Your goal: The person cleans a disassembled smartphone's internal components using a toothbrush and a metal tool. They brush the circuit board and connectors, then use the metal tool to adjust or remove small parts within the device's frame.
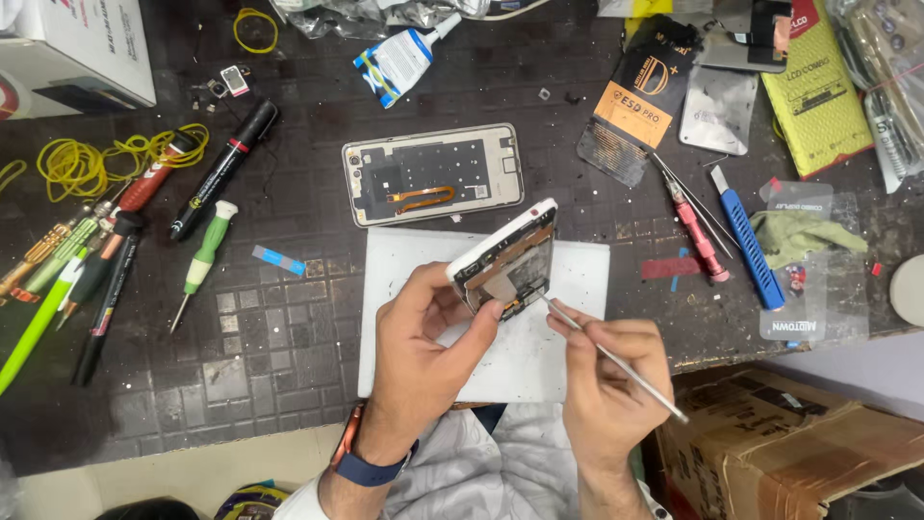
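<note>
Gripping an opened white smartphone frame (505, 260) above a white mat (414, 279), the left hand (423, 347) is tilting its long axis up-right, thumb along the lower edge. The right hand (606, 380) is pinching a thin metal pry tool (611, 356), tip touching the frame's lower end.

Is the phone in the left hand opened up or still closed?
Opened. The phone in the left hand shows bare internals; its back cover lies apart on the bench. The right hand holds a metal tool to it.

Bright, even overhead light leaves the dark counter (269, 318) sharp with only soft shadows under the hands, mild glare on the white mat (404, 279) and plastic bags (375, 14), and slight wide-angle bending at the edges.
</note>
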